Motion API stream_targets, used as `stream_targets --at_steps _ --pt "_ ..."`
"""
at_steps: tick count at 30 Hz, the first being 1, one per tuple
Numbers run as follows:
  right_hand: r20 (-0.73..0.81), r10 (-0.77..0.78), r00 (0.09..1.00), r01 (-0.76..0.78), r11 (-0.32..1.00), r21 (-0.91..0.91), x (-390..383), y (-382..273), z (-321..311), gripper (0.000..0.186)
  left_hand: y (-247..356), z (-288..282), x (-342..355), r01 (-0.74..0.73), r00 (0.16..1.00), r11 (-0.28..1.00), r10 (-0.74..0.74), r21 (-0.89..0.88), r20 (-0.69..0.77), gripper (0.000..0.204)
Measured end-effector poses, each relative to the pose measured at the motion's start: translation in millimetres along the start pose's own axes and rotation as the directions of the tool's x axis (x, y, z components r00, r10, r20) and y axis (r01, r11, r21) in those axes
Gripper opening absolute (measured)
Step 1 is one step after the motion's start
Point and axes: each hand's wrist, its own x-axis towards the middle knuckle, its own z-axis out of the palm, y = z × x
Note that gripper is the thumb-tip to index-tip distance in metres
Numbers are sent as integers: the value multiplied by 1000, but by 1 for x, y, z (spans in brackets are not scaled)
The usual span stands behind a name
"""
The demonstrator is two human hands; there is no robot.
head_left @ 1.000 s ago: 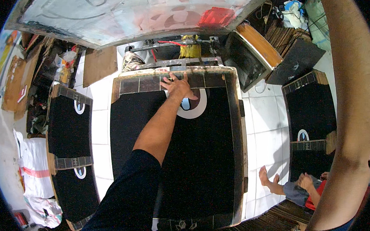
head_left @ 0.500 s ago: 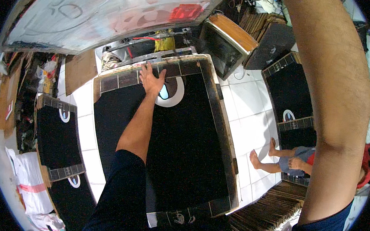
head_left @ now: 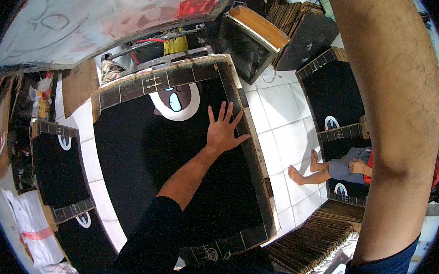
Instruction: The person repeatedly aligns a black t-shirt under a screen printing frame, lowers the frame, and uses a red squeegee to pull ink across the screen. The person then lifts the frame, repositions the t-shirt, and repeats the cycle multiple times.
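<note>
My left hand [head_left: 223,132] lies palm down with fingers spread on black fabric [head_left: 185,185], near its right border. The fabric covers a large board [head_left: 264,211] with dark, white-lined edges. A round white-rimmed cartoon print with a pale blue eye [head_left: 175,102] sits near its far end, left of my fingertips. My right forearm rises along the right side and leaves the picture at the top, so my right hand is out of sight. A large printing screen [head_left: 121,8], smeared pale grey with a red patch, stands tilted up beyond the board.
Similar black printed boards stand at left [head_left: 56,171] and right [head_left: 330,88]. A person in grey shorts [head_left: 347,166] sits at right, bare feet on the white tiles [head_left: 277,110]. Stacked brown boards [head_left: 314,240] stand near right; a wood-edged frame [head_left: 251,42] leans at the back.
My left hand has slid right and nearer across the fabric, from beside the print to the right border, uncovering the print. The view has shifted slightly; my right arm stays raised.
</note>
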Motion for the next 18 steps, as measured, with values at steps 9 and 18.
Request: stream_targets --at_steps 9,18 --pt "13 31 999 -31 999 12 -6 1 2 39 -4 -2 -1 -50 998 999 50 -16 -31 96" --pt "24 59 998 -59 998 -5 -12 7 8 37 -4 -4 0 -71 997 994 69 -85 -25 94"
